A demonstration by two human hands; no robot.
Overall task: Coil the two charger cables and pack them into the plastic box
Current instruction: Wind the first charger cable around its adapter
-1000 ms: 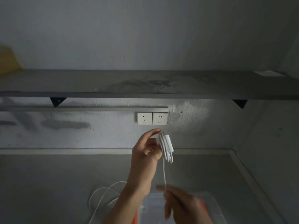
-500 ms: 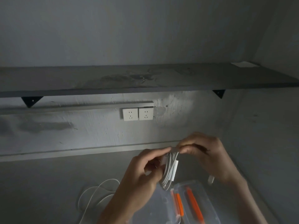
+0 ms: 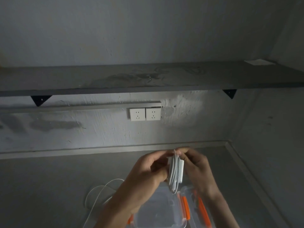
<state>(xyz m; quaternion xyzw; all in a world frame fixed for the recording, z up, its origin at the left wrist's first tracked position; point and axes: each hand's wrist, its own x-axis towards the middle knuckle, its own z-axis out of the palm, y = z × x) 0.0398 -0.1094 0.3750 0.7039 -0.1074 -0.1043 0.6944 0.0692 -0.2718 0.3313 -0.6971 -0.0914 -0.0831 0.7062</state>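
A white charger cable is wound into a tight upright coil around its white plug block, held above the table. My left hand grips the coil from the left. My right hand pinches the cable's top end from the right, fingers closed on it. Below the hands stands the clear plastic box with orange clips, and its lid lies beside it to the right. A second white cable lies in loose loops on the table left of the box, partly hidden by my left forearm.
A grey shelf on black brackets runs along the wall above. Two white wall sockets sit under it. The grey table meets the back wall and a side wall at the right.
The loose tail that hung from the coil a second ago is now wound in. My right hand rose from near the box to the coil's top, and both hands hold it lower and closer.
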